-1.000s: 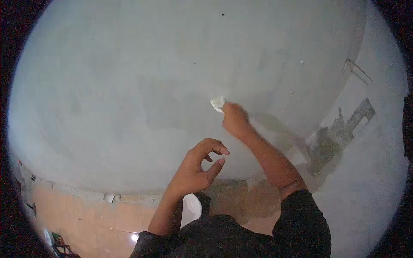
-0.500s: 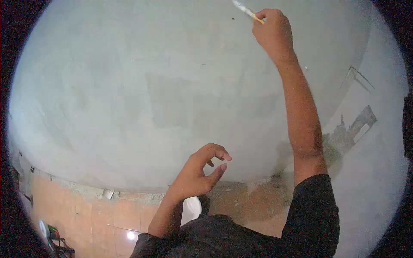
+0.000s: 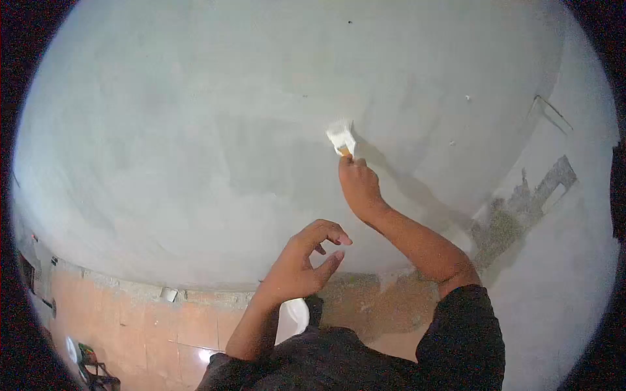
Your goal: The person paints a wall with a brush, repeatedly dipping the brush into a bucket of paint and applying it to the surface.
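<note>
- Your right hand (image 3: 360, 189) grips the paintbrush (image 3: 342, 137) by its handle (image 3: 345, 151), white bristles (image 3: 339, 128) pointing up in front of the grey wall (image 3: 163, 150).
- Your left hand (image 3: 305, 260) is loosely curved, thumb parted from the fingers, below and left of the paintbrush.
- Beside your left forearm (image 3: 257, 329) shows a white, rounded object (image 3: 295, 319), perhaps a container; your arm and dark shirt (image 3: 339, 358) cover much of it, so you can't make out what it holds.
- Most of the handle is hidden in your grip, and whether the bristles touch the wall is hard to tell.
- Dark items (image 3: 98, 371) at lower left are cut off by the view's edge.
- Orange floor tiles (image 3: 137, 332) meet the wall along a rough border; a coarse grey patch (image 3: 502, 228) marks the side wall (image 3: 548, 287) on your right.
</note>
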### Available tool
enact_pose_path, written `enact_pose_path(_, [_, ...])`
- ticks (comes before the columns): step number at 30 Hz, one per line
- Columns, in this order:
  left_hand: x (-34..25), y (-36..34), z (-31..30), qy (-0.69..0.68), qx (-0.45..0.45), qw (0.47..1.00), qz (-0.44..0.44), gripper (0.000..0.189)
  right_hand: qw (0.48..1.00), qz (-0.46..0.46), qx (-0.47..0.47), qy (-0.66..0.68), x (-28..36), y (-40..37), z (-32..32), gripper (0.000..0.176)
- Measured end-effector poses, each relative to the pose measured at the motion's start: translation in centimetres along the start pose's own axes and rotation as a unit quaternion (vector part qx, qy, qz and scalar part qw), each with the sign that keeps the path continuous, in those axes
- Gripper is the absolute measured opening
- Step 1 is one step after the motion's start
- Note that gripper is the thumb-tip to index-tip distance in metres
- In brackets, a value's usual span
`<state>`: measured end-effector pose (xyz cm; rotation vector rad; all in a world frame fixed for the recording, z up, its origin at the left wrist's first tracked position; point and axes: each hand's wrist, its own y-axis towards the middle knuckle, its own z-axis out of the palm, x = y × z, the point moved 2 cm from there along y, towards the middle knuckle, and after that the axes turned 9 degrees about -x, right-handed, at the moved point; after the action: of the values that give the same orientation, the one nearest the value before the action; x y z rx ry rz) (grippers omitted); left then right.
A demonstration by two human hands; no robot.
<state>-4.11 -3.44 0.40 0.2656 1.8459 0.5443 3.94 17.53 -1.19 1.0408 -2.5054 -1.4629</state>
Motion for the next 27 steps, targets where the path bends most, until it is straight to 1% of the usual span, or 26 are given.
enact_pose_path(2, [0.3, -0.3, 0.0, -0.008, 0.004, 1.0, -0.001, 0.026, 0.981, 0.055, 0.146, 0.114, -0.9, 0.0, -1.7, 0.027])
enact_pose_path(4, [0.3, -0.6, 0.2, -0.017, 0.013, 1.0, -0.004, 0.026, 0.975, 0.057, 0.097, 0.194, -4.0, 1.0, -1.7, 0.026])
enact_pose_path(6, [0.0, -0.4, 0.5, -0.017, 0.016, 1.0, 0.005, 0.027, 0.95, 0.111, 0.194, 0.219, -7.3, 5.0, -2.7, 0.023])
enact_pose_path(8, [-0.1, -0.3, 0.6, -0.014, 0.018, 1.0, 0.016, 0.027, 0.94, 0.143, 0.23, 0.208, -10.1, 9.3, -3.3, 0.019])
enact_pose_path(9, [-0.2, -0.4, 0.5, -0.017, 0.017, 1.0, 0.018, 0.027, 0.956, 0.085, 0.225, 0.168, -10.9, 11.5, -4.2, 0.015])
enact_pose_path(11, [-0.4, -0.6, 0.4, -0.021, 0.015, 0.999, 0.021, 0.027, 0.956, 0.11, 0.23, 0.147, -11.7, 15.6, -7.4, 0.011])
enact_pose_path(12, [-0.4, -0.6, 0.3, -0.02, 0.019, 0.999, 0.018, 0.027, 0.937, 0.192, 0.238, 0.167, -12.0, 17.6, -9.1, 0.009])
enact_pose_path(14, [-0.4, -0.3, 0.1, -0.021, 0.021, 0.999, 0.014, 0.027, 0.967, 0.108, 0.202, 0.113, -13.1, 21.1, -10.2, 0.007])
enact_pose_path(15, [-0.4, -0.3, 0.1, -0.024, 0.019, 0.999, 0.017, 0.028, 0.967, 0.106, 0.201, 0.112, -12.8, 21.7, -11.5, 0.007])
enact_pose_path(17, [-0.5, -0.5, -0.2, -0.029, 0.016, 0.999, 0.022, 0.029, 0.969, 0.205, 0.087, 0.111, -12.1, 22.5, -14.6, 0.004])
enact_pose_path(18, [-0.4, -0.6, -0.3, -0.03, 0.016, 0.999, 0.023, 0.029, 0.969, 0.204, 0.086, 0.11, -12.3, 22.2, -14.7, 0.004])
enact_pose_path(19, [-0.2, -1.0, -0.2, -0.033, 0.016, 0.999, 0.022, 0.029, 0.985, 0.141, -0.039, 0.092, -12.9, 21.3, -15.1, 0.007])
enact_pose_path(20, [-0.2, -1.4, 0.0, -0.037, 0.016, 0.999, 0.021, 0.03, 0.981, 0.072, -0.162, 0.072, -13.2, 20.5, -15.6, 0.01])
enact_pose_path(21, [0.1, -1.4, -0.2, -0.039, 0.015, 0.999, 0.02, 0.03, 0.982, 0.071, -0.16, 0.072, -12.5, 19.9, -15.2, 0.01])
enact_pose_path(23, [0.6, -1.5, -0.5, -0.035, 0.016, 0.999, 0.029, 0.031, 0.963, 0.095, -0.252, 0.014, -10.5, 18.0, -14.2, 0.021])
enact_pose_path(24, [0.7, -1.5, -0.5, -0.036, 0.018, 0.999, 0.024, 0.031, 0.967, 0.124, -0.219, 0.025, -9.9, 17.1, -12.7, 0.03])
enact_pose_path(26, [0.9, -1.4, -0.1, -0.032, 0.029, 0.999, 0.004, 0.032, 0.982, 0.099, -0.159, -0.012, -9.5, 14.6, -6.4, 0.034])
enact_pose_path(27, [1.1, -1.5, 0.1, -0.031, 0.032, 0.999, 0.0, 0.032, 0.979, 0.129, -0.149, -0.054, -8.1, 12.8, -3.7, 0.04])
